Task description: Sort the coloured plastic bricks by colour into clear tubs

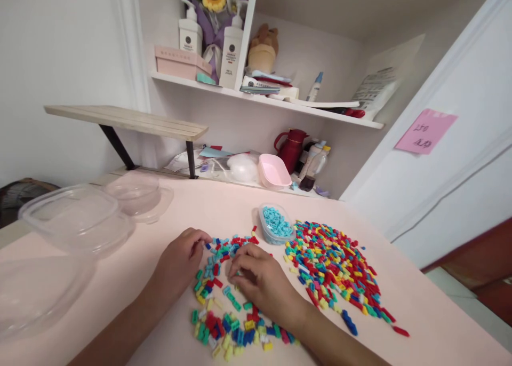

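Note:
Small coloured toy bricks (226,323) lie in a loose ring on the pink tabletop. At the ring's upper left is my left hand (182,259), its fingers curled and pressed together beside a dark blue brick; what they hold, if anything, is too small to make out. My right hand (264,278) reaches over the ring's right side, thumb and fingers bent inward in a pinch, hiding the bricks beneath. Its fingertips are close to some light blue bricks, and I cannot see clearly what is between them. Behind it stands a clear tub (276,224) of light blue bricks.
A large pile of mixed bricks (336,264) spreads on the right. Clear plastic containers (72,211) stand on the left, near a small wooden shelf (124,120). At the back are a pink tub (274,171), a red jug (293,150) and bottles (318,163).

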Motion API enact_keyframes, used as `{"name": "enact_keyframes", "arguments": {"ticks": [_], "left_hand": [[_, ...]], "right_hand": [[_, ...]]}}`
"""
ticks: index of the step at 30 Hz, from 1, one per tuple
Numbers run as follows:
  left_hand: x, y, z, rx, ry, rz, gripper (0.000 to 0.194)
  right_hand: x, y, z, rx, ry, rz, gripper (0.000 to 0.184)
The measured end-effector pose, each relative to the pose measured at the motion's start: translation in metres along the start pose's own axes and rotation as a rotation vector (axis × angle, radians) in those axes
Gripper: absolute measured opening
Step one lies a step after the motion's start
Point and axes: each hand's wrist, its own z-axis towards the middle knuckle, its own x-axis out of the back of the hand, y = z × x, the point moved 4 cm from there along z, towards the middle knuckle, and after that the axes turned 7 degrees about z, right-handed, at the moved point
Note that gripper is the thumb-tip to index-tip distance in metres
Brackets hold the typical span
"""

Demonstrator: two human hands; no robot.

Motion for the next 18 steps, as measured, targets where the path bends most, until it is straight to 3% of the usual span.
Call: {"name": "enact_keyframes", "arguments": {"ticks": [10, 18], "left_hand": [[0.0, 0.0, 0.0, -0.002, -0.009, 0.01, 0.027], [0.001, 0.001, -0.001, 0.006, -0.004, 0.011, 0.028]], "right_hand": [[-0.001, -0.006, -0.007, 0.082, -0.078, -0.142, 0.015], [0.001, -0.009, -0.007, 0.037, -0.028, -0.133, 0.02]]}}
